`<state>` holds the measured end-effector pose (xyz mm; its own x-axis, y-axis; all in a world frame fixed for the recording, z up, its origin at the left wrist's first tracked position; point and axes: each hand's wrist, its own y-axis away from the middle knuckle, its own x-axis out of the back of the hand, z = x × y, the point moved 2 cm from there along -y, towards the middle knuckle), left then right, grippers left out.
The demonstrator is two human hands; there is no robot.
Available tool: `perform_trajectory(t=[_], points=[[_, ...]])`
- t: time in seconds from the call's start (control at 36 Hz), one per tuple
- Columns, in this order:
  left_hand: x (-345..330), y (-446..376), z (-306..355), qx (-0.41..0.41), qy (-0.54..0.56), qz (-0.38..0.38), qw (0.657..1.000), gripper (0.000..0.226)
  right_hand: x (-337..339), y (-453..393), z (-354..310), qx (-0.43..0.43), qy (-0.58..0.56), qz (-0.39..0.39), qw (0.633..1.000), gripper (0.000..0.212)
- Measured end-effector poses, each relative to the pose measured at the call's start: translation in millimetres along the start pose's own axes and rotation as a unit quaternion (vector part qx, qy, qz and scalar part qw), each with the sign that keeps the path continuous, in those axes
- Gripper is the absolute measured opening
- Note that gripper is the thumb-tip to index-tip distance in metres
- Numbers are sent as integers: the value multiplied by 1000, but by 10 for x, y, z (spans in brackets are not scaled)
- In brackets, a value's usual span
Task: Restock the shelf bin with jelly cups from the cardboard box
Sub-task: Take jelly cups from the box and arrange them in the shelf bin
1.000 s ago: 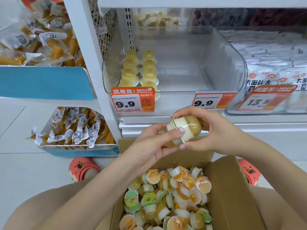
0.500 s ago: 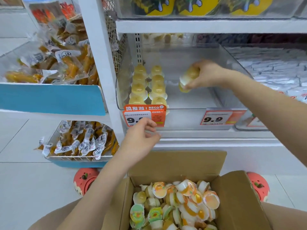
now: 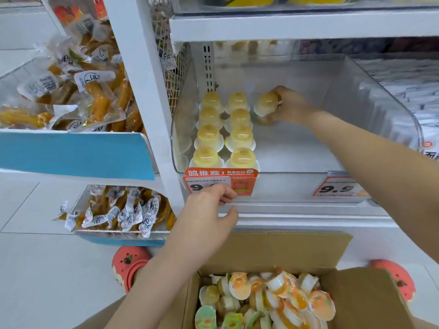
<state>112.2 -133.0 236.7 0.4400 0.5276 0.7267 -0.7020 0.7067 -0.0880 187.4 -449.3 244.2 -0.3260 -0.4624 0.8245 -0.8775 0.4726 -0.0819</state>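
Both hands are apart: my right hand point(image 3: 288, 106) reaches deep into the clear shelf bin point(image 3: 380, 100), fingers curled round a jelly cup point(image 3: 266, 106) that stands dome-up at the back, just right of the two rows of jelly cups point(image 3: 225, 131) already lined up along the bin's left side. My left hand point(image 3: 209, 207) hovers loosely curled and holding nothing in front of the orange price tag point(image 3: 221, 182) on the bin's front edge. Below, the open cardboard box point(image 3: 280, 250) rests between my knees, with a jumble of loose jelly cups point(image 3: 268, 302) inside. To the left, wire baskets hold snack packets point(image 3: 78, 91); a red shoe point(image 3: 129, 263) shows on the floor.
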Motion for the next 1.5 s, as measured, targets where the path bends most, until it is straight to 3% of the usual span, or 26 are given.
perform_trajectory(t=[0.36, 0.53, 0.69, 0.78, 0.94, 1.03, 1.11, 1.25, 1.39, 1.5], points=[[-50, 38, 19, -4, 4, 16, 1000, 20, -102, 5, -13, -19, -76, 37, 996, 63], [-49, 38, 3, -3, 9, 17, 1000, 20, -106, 4, 15, -29, -59, 27, 997, 60], [-36, 56, -12, -15, 2, 11, 1000, 23, 57, 118, -25, -57, -28, 39, 997, 79], [-35, 80, -10, -21, -6, 6, 1000, 24, 295, 392, -158, -68, -44, 61, 995, 70], [-257, 258, -118, -5, -6, -15, 1000, 23, 607, 1686, -424, 98, -98, 192, 971, 31], [-556, 469, -301, 14, -31, -69, 997, 23, 424, 2477, -398, 172, -99, 206, 958, 20], [-863, 706, -607, 47, -61, -137, 988, 25, -13, 3033, -125, 174, -77, 129, 973, 17], [-1299, 1120, -1225, 183, -55, -165, 968, 16, -930, 3600, 440, 46, -83, -91, 991, 29], [-1814, 1588, -1867, 313, -82, -185, 928, 39, -1709, 3783, 722, -35, -47, -199, 978, 36], [-2058, 1689, -1895, 282, -223, -238, 902, 33, -2283, 3889, 803, -76, -33, -260, 962, 45]])
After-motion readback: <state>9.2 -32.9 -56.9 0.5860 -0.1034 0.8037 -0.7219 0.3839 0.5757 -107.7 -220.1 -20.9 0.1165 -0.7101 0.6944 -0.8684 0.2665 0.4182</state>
